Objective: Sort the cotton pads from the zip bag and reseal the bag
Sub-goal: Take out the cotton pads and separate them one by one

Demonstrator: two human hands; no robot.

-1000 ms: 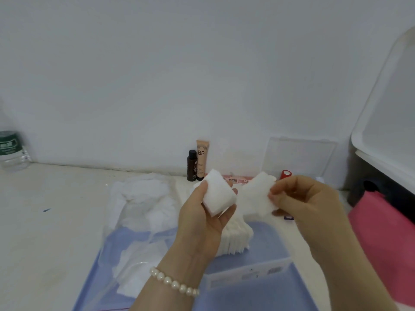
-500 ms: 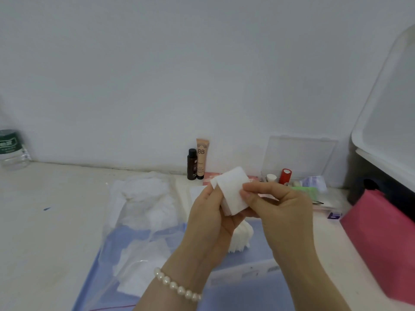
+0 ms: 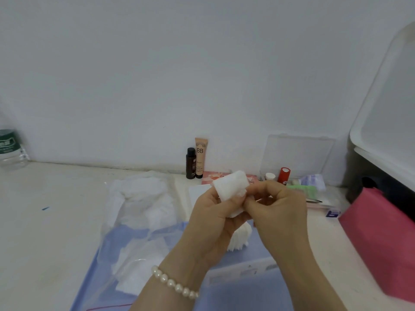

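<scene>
1. I see the left hand [image 3: 213,218] raised above the middle of the bench [image 3: 51,221], its fingers curled round a small stack of white cotton pads [image 3: 231,187].
2. The right hand [image 3: 278,212] is touching the left one. Its thumb and fingertips pinch the lower right side of the same stack of pads.
3. On the left wrist I see a bracelet of white beads [image 3: 175,286].
4. The zip bag [image 3: 125,254] lies flat on the bench under both hands, reaching to the near edge. It is clear with a blue part, and loose pads lie in and on it on the left side.
5. A second pile of pads [image 3: 239,240] stands on the bag, just below the hands and partly hidden by them.
6. At the far edge, against the wall, a small dark bottle [image 3: 190,163] and a beige tube [image 3: 200,158] marked BB stand upright, touching each other.
7. To the right of them, at the far edge, there is a clear box [image 3: 296,153] with a red tube [image 3: 284,175] and other small things that I cannot tell apart.
8. A water bottle [image 3: 10,149] stands at the far left corner, and a pink thing [image 3: 381,241] lies at the right edge.
</scene>
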